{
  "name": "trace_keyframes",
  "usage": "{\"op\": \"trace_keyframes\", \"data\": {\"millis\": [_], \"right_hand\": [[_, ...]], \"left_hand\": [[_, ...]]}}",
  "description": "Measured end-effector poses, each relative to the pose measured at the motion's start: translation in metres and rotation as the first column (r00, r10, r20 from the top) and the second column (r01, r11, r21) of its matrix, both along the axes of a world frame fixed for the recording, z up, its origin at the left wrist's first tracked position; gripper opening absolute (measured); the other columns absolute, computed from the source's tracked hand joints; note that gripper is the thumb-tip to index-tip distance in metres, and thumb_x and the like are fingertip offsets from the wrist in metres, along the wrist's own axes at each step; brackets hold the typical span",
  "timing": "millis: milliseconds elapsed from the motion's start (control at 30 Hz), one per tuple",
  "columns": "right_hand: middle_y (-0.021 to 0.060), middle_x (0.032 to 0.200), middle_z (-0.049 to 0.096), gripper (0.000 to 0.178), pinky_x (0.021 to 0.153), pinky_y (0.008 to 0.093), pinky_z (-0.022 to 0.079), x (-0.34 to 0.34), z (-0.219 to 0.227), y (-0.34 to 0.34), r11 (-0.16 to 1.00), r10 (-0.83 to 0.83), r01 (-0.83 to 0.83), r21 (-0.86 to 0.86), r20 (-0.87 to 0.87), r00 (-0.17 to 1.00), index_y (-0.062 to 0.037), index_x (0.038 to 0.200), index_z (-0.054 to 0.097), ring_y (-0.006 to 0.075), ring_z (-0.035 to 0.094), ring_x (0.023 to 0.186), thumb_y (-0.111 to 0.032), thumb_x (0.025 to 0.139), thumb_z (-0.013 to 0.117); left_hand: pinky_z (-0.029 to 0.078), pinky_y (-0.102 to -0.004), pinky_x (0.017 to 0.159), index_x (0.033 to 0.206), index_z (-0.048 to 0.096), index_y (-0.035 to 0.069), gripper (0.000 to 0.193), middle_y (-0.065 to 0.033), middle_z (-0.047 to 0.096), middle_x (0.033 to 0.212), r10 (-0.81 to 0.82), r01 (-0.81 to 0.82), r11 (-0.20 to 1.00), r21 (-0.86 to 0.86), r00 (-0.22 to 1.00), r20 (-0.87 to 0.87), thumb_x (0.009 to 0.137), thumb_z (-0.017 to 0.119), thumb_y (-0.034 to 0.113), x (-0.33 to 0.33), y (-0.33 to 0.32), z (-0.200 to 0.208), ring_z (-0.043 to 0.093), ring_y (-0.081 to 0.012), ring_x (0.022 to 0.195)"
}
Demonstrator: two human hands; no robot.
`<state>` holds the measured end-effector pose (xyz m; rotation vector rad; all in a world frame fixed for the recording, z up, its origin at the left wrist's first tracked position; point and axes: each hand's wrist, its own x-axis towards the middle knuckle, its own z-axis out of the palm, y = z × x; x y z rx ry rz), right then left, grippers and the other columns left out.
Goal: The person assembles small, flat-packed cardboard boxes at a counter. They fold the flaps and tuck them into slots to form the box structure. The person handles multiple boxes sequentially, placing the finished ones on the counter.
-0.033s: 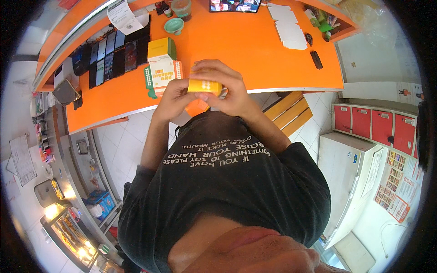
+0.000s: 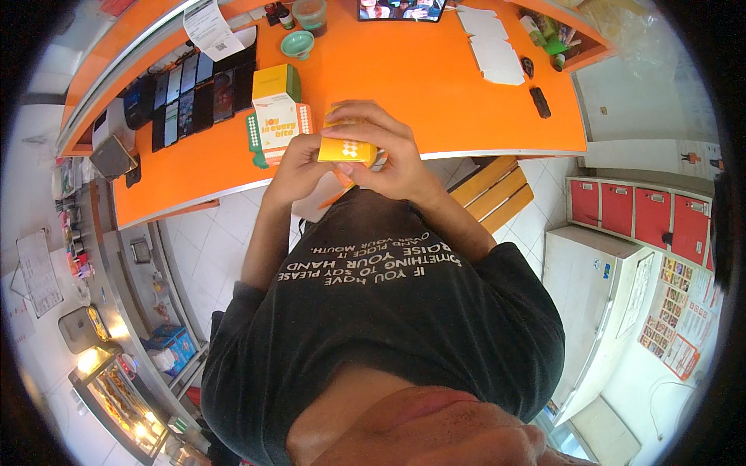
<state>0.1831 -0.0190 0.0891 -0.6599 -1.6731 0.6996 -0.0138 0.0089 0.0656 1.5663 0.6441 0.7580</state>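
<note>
Between my two hands, in front of my chest at the table's near edge, is a yellow cardboard box (image 2: 347,151) with a white pattern on its side. My left hand (image 2: 298,167) grips its left end with closed fingers. The fingers of my right hand (image 2: 386,149) curl over its top and right end, the thumb pressing from below. An orange and a whitish panel hang under it, partly hidden by my hands. Just left of it, another partly folded carton (image 2: 278,124), white, yellow and green, lies on the orange table (image 2: 435,93).
Several phones (image 2: 186,97) lie in rows at the table's left. A green funnel (image 2: 297,44) and a tub (image 2: 309,15) stand behind, near a lit screen (image 2: 400,8). Flat white cardboard (image 2: 496,58) lies at the far right. A slatted wooden bench (image 2: 493,193) sits beneath the table.
The yellow box has turned slightly in my hands, showing more of its patterned side. The orange panel below it has shifted and shows less. Both hands have barely moved.
</note>
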Motion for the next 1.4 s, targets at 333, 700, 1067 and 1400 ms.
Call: {"op": "trace_keyframes", "data": {"millis": [333, 700, 1067, 1400], "right_hand": [[0.0236, 0.147, 0.036, 0.081, 0.112, 0.0486, 0.034, 0.003, 0.0, -0.001, 0.951, -0.304, 0.294, 0.099, 0.114, 0.946, -0.0095, 0.136, 0.053, 0.042, 0.036, 0.138, -0.02, 0.063, 0.089], [0.0262, 0.118, 0.065, 0.038, 0.104, 0.0432, 0.048, -0.002, -0.014, -0.001, 0.955, -0.279, 0.279, 0.101, -0.011, 0.96, 0.0044, 0.114, 0.065, 0.0371, 0.063, 0.118, 0.003, 0.078, 0.076], [0.0181, 0.115, 0.066, 0.026, 0.093, 0.0398, 0.057, -0.006, -0.003, 0.012, 0.879, -0.326, 0.229, 0.418, 0.176, 0.929, 0.0022, 0.098, 0.069, 0.035, 0.064, 0.115, -0.006, 0.077, 0.081], [0.0147, 0.114, 0.067, 0.008, 0.093, 0.0367, 0.054, -0.021, -0.006, 0.005, 0.981, -0.194, 0.193, -0.02, -0.106, 0.975, 0.0003, 0.09, 0.076, 0.0299, 0.067, 0.109, 0.002, 0.082, 0.074]], "left_hand": [[0.053, -0.029, 0.079, 0.108, 0.066, -0.003, 0.022, -0.0074, 0.069, 0.1, 0.434, -0.329, 0.901, -0.283, 0.67, 0.603, 0.101, 0.057, 0.015, 0.019, -0.019, -0.013, 0.066, -0.0169, 0.092], [0.05, -0.0309, 0.091, 0.122, 0.06, -0.004, 0.029, -0.0089, 0.067, 0.112, 0.575, -0.594, 0.8, -0.089, 0.715, 0.399, 0.095, 0.065, 0.006, 0.015, -0.03, -0.016, 0.064, -0.0158, 0.101], [0.049, -0.03, 0.091, 0.113, 0.067, -0.005, 0.021, -0.009, 0.069, 0.111, 0.394, -0.407, 0.913, 0.034, 0.9, 0.188, 0.095, 0.065, 0.006, -0.003, -0.014, 0.01, 0.062, -0.0145, 0.101], [0.046, -0.0325, 0.099, 0.109, 0.067, -0.003, 0.03, -0.0124, 0.069, 0.114, 0.463, -0.469, 0.881, -0.064, 0.825, 0.324, 0.081, 0.075, -0.003, 0.009, -0.002, -0.003, 0.063, -0.0178, 0.107]]}}
